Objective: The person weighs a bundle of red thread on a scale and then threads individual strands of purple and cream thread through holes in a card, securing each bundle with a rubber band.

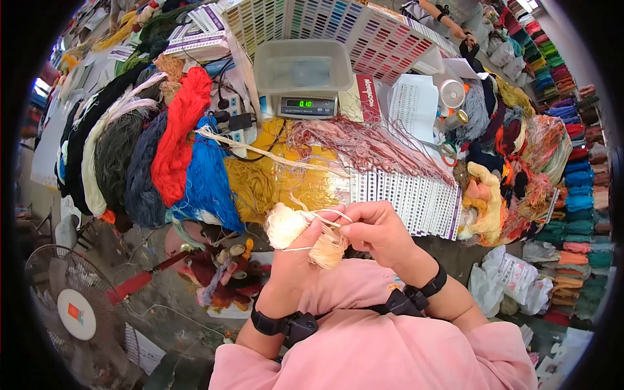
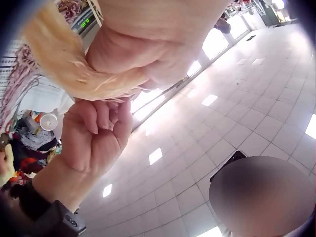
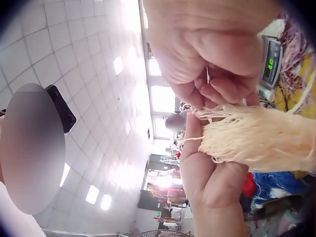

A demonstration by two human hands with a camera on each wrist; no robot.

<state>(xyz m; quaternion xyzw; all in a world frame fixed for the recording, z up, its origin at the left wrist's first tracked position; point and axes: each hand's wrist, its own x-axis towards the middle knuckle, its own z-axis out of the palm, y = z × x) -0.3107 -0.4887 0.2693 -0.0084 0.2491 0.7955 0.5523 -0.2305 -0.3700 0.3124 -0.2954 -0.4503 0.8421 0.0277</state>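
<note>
A cream-coloured hank of yarn [image 1: 286, 226] is gripped in my left hand [image 1: 296, 265], its thumb lying across the bundle. My right hand [image 1: 385, 235] is close beside it, finger and thumb pinching a strand of the same yarn [image 1: 328, 215] that runs across the hank. Loose cut-looking ends [image 3: 222, 129] fan out between the two hands in the right wrist view. Part of the hank [image 2: 59, 54] hangs past my left hand in the left wrist view. My left fingers are partly hidden behind the yarn.
A scale [image 1: 309, 106] carrying a clear plastic tub [image 1: 303, 65] stands ahead on the table. Coloured hanks, including a red one [image 1: 182, 130] and a blue one [image 1: 211, 175], hang along the left edge. Shade cards [image 1: 409, 201] lie to the right. A floor fan [image 1: 81, 315] stands lower left.
</note>
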